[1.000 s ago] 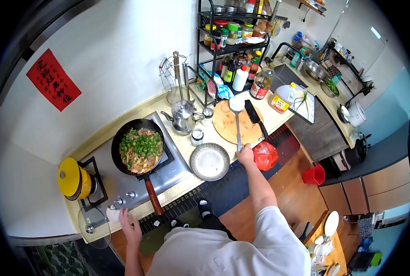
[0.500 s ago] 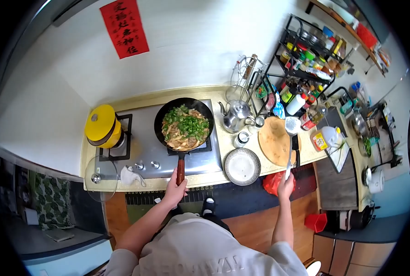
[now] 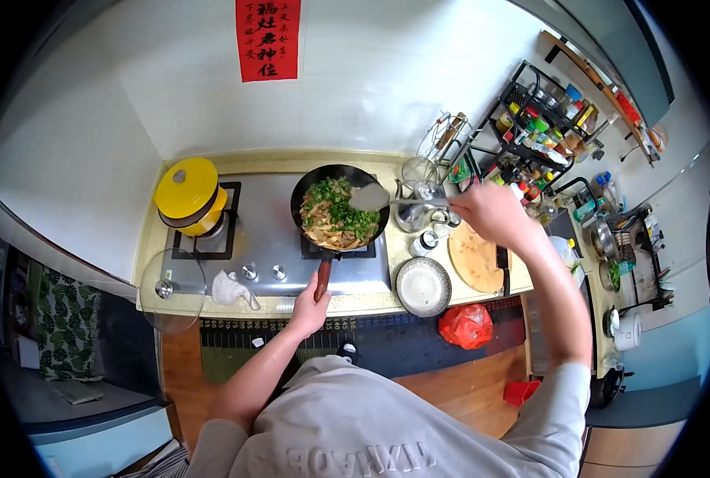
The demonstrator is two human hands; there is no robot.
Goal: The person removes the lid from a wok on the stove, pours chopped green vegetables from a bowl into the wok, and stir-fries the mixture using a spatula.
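My left hand (image 3: pixel 310 312) is wrapped around the wooden handle (image 3: pixel 324 276) of a dark frying pan (image 3: pixel 297 199), which sits on the right burner. Chopped greens (image 3: pixel 360 217) lie over sliced pale and brown pieces (image 3: pixel 331 231) in the pan. Raised to the right of the stove, my right hand (image 3: pixel 488 213) grips a long-handled metal spatula (image 3: pixel 369 197). The spatula's head is over the right side of the pan; whether it touches the food I cannot tell.
A yellow-lidded pot (image 3: pixel 186 188) stands on the left burner. A glass lid (image 3: pixel 181 307) and a white cloth (image 3: pixel 231 289) lie along the front edge. Right of the stove are a plate (image 3: pixel 423 287), a cutting board (image 3: pixel 474 259), a knife (image 3: pixel 504 267) and a kettle (image 3: pixel 415 213).
My right hand has swung up and forward, bringing the spatula from above the cutting board leftward over the pan. My left hand keeps hold of the pan handle. The camera view has shifted.
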